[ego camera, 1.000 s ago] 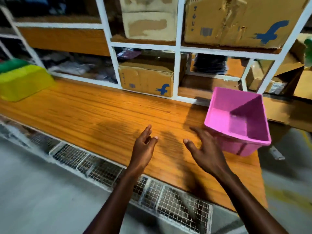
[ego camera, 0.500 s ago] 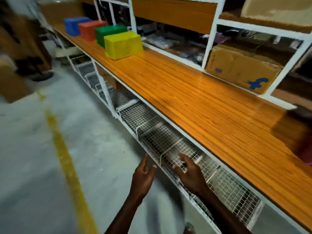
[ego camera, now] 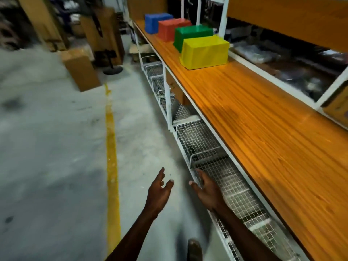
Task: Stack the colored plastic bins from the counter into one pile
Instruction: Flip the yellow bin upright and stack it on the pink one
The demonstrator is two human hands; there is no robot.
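A: Where are the bins?

B: Four stand in a row at the far end of the wooden counter [ego camera: 263,129], all upside down, base up. The yellow bin [ego camera: 205,51] is nearest, then the green bin [ego camera: 192,35] just behind it, the red bin [ego camera: 172,28], and the blue bin [ego camera: 157,22] farthest off. Whether neighbours touch, I can't say; they overlap from this angle.

A: And the hands?

B: Both are empty and well apart from the bins. The left hand [ego camera: 160,191] is held out over the concrete floor [ego camera: 47,147] with fingers spread loosely. The right hand [ego camera: 207,191] is also relaxed and spread, in front of the wire mesh baskets [ego camera: 216,166] under the counter.

A: How will a bin handle?

B: My guess is light, thin-walled plastic, fairly stiff but with some give in the long sides. The smooth walls taper towards the base, so a grip there could slide. Better to take the yellow one by its two short ends near the flared rim at the counter surface, one hand on each.

A: Any trouble stacking?

B: Probably little. Tapered bins nest, though one set down crooked may jam.
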